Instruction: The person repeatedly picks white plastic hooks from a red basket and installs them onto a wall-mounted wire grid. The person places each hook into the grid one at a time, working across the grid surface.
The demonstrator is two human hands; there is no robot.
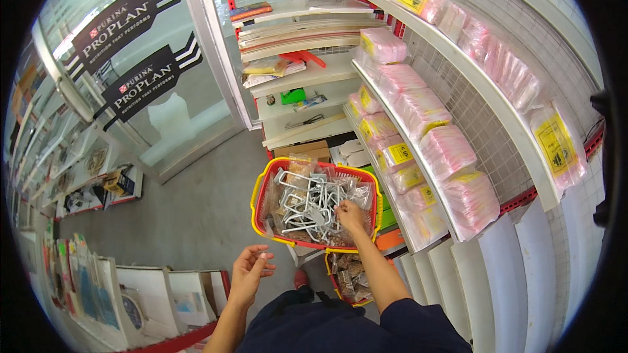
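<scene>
A red basket (261, 186) with a yellow rim stands in front of me, holding a tangle of metal display hooks (307, 206) over clear bags of brown contents. My right hand (350, 216) reaches into the basket, fingers pinched on the metal hooks near its right side. Held loosely in the air below the basket's near left corner, my left hand (250, 273) has curled fingers and nothing in it. A second red basket (335, 284) with clear bags sits lower, under my right forearm.
White shelves (418, 157) on a wire grid wall at the right carry pink plastic packs (451, 150) with yellow labels. Further shelves (307, 78) with flat items stand ahead. A glass door (144, 65) is at the left. Packaged goods (98, 287) line the lower left.
</scene>
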